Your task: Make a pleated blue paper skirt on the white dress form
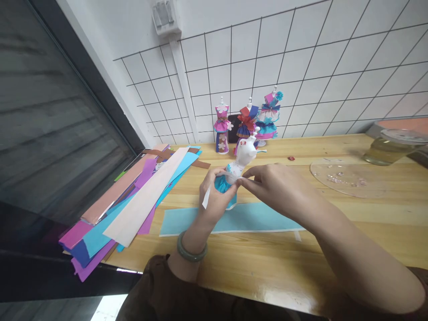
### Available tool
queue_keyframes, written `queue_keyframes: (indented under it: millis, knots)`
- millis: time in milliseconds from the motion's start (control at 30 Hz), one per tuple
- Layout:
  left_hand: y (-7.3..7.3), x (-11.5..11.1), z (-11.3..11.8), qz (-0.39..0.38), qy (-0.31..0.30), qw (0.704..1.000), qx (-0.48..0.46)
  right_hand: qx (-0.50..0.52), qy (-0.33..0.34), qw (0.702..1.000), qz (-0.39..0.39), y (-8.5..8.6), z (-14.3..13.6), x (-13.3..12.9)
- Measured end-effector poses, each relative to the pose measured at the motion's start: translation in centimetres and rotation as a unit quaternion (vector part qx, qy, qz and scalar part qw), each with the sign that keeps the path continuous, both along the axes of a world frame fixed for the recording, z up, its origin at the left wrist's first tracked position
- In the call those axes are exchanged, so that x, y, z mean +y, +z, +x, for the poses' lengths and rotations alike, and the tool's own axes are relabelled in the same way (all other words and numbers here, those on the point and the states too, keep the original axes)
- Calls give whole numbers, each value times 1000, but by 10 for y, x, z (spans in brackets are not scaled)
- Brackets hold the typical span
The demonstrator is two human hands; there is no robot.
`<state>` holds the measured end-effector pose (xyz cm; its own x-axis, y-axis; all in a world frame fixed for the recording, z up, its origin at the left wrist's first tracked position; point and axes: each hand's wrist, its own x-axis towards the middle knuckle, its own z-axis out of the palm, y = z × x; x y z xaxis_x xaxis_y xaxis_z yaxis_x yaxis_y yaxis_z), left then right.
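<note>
A small white mannequin leans to the right in front of me, with red specks at its shoulder and a blue gathered skirt around its lower part. My left hand is wrapped round the mannequin at waist and skirt. A thin white strip hangs from the left fingers and runs across the waist. Thumb and forefinger of my right hand pinch the strip at the waist's right side. Under the mannequin lies a light blue paper sheet with a white lower edge.
Colored paper strips are piled at the left. Dressed mini mannequins stand by the tiled wall. On the right are a clear plate with small shiny bits, a cup of yellowish liquid and a small red piece.
</note>
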<state>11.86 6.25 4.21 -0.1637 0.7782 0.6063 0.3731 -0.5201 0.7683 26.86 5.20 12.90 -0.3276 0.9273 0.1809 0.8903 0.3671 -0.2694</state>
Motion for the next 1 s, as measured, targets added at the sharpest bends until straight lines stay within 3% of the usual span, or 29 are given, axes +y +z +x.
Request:
queue_keyframes:
  millis: [133,367,533,733,1000]
  knots:
    - [1,0,-1,2,-2,1000,19,3,-14,999,34,-2,-2,1]
    - [-2,2,0,13,-1,1000,23,1,-21,999,27,-8,-8,6]
    - [-5,6,-1,-1,23,998,-64,38,-21,999,28,-8,-11,3]
    - [4,9,-5,-44,10,982,-183,51,-9,998,33,-4,-16,-9]
    - [6,12,-13,-74,-12,960,-270,8,19,993,119,-8,-18,-11]
